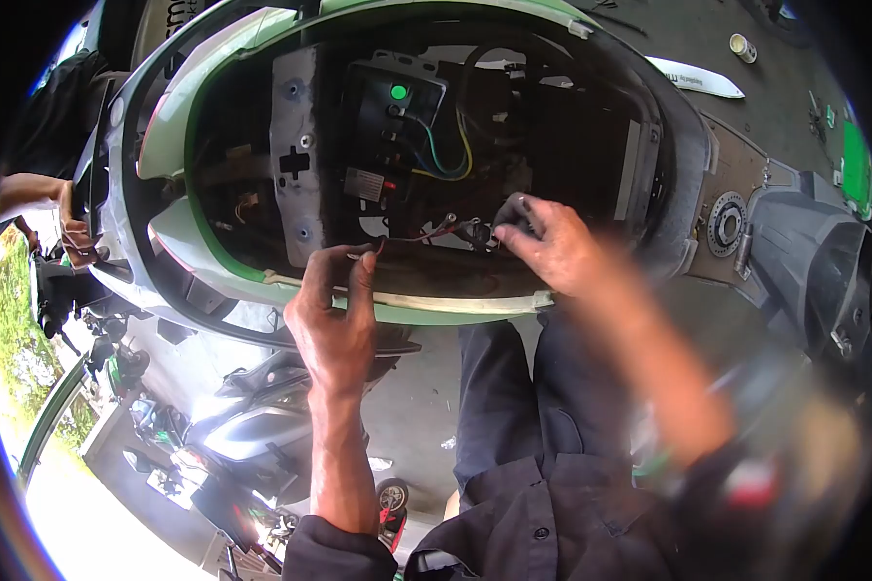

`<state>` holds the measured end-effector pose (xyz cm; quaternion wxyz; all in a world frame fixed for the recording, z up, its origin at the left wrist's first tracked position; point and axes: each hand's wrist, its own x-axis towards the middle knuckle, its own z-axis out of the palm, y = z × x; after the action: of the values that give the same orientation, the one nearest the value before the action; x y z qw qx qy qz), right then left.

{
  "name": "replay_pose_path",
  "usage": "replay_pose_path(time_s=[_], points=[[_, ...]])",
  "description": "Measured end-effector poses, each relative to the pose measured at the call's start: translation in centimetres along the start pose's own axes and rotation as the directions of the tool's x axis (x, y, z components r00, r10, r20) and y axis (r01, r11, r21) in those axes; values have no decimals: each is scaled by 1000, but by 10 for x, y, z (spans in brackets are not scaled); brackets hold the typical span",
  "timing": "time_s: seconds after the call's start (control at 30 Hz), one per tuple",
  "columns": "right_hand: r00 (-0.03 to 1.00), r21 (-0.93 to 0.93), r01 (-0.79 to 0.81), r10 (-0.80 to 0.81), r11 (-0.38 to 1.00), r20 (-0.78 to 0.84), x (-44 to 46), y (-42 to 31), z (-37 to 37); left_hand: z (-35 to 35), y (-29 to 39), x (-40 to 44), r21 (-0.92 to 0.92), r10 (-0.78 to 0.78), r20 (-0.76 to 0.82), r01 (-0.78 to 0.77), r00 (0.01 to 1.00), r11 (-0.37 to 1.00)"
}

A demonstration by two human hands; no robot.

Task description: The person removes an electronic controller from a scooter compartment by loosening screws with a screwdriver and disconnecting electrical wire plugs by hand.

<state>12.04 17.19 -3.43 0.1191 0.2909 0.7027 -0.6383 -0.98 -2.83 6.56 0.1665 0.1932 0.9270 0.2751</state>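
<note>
An open green scooter body (pixel 426 308) lies in front of me, its inner bay exposed. My left hand (pixel 334 310) is at its near edge, thumb and finger pinched on a thin wire (pixel 412 238). That wire runs right toward a small dark connector (pixel 477 232). Beside the connector is my right hand (pixel 552 242), fingers curled together; whatever sits between the fingertips is too small to make out. Deeper in the bay sits a black box (pixel 373 131) with a round green light (pixel 398 93). Green and yellow cables (pixel 467 145) loop out of it.
Another person's hand (pixel 73 232) touches the scooter's left end. A brake disc (pixel 726 222) lies on the brown footboard (pixel 722 155) at right. A white panel (pixel 698 77), a can (pixel 743 46) and a green box (pixel 855 165) are beyond. Parked motorcycles (pixel 271 416) stand below left.
</note>
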Motion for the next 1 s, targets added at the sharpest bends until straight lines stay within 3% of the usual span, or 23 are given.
replay_pose_path(time_s=[0.1, 0.33, 0.47, 0.57, 0.67, 0.83, 0.97, 1.0], points=[[997, -31, -74, 75, 997, 35, -5, -18, -14, -1, -4, -1, 1, 31, -7, -31, 1000, 1000], [998, -77, 66, -66, 995, 2, -7, -31, -21, 2, -3, 3, -18, -18, -34, 17, 999, 1000], [999, -125, 36, -37, 991, -9, -5, -26, -26, 3, -6, 6, -32, -10, -75, 8, 997, 999], [1000, -147, 2, -4, 989, -13, -11, -15, -27, 5, -9, 10, -227, -44, -120, 16, 992, 974], [1000, -163, -25, 24, 986, -4, -15, -12, -29, 4, -7, 11, -231, -50, -96, 27, 994, 973], [994, -200, 21, -43, 980, -103, -14, 4, -28, 5, -11, 11, -132, 20, -101, -33, 995, 991], [972, -247, -1, -57, 969, -227, -9, 10, -43, 6, -8, 10, -179, -57, -98, 39, 994, 983], [959, -257, 58, -126, 965, -255, -8, 15, -45, 6, -15, 10, -132, -30, -117, 15, 993, 991]])
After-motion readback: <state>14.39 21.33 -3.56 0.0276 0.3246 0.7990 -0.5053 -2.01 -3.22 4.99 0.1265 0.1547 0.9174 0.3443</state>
